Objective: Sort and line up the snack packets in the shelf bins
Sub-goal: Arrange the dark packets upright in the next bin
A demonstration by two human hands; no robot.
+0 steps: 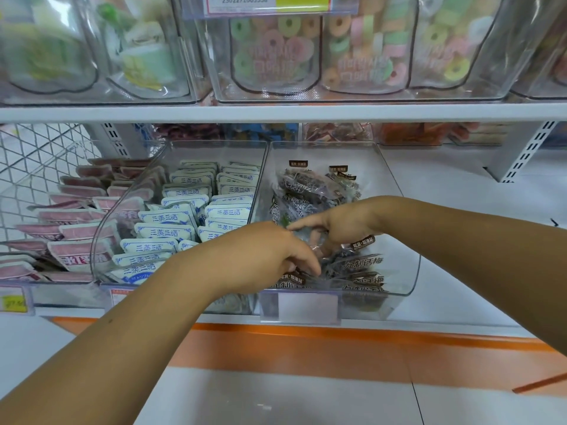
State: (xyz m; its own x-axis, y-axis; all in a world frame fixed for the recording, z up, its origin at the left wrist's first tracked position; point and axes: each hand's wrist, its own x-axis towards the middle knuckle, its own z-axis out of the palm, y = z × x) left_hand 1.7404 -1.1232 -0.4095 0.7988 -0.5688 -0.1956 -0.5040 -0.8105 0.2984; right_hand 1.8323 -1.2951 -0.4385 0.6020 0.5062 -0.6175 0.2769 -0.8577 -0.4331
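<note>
— Where are the dark plum packets [352, 265]?
— Heaped loose in the clear plum bin [411, 240], just right of the middle of the head view, some flat, some on edge

— And the hands?
— Both are inside that bin. The left hand [264, 256] is at its front wall, fingers bent down among the packets with the tips buried; I can't tell whether it grips one. The right hand [337, 225] sits at 1 o'clock from it, forefinger straight and pointing to 9 o'clock, the other fingers curled under against clear wrapping; a hold is not plain there either

— Neighbours?
— At 9 o'clock, white-and-blue packets [171, 216] lie overlapped in rows in the middle bin [129, 210]; further toward 9, pink packets [76, 231]. At 12 o'clock, over the shelf board [276, 113], bags of ring sweets [276, 47]
</note>
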